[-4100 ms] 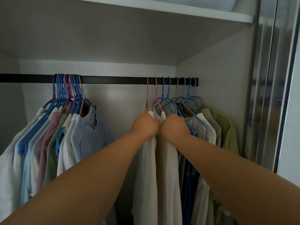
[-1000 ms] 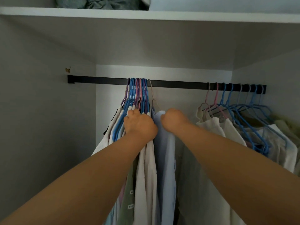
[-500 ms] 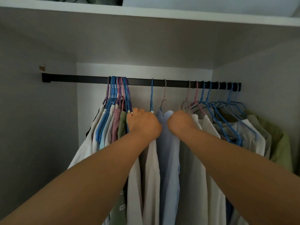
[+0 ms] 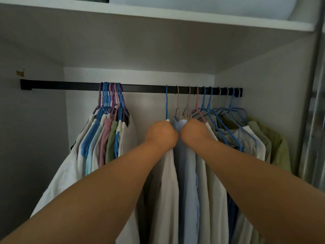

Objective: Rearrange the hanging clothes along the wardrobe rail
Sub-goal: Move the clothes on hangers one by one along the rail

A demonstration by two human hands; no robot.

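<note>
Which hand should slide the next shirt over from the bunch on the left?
Probably the left hand: it sits at the blue hanger, nearest the left bunch across the bare rail. The right hand is among the right-side clothes.

Both bare arms are reaching forward and up, forearms converging toward the middle. Left hand (image 4: 161,134) is curling into a fist, knuckles up, back of hand facing the camera, fingers hidden on the far side. Right hand (image 4: 194,132) is doing the same, fist closed, sitting just beside the left, almost touching. Both wrists are staying straight in line with the forearms. What each fist is gripping is not showing clearly.
</note>
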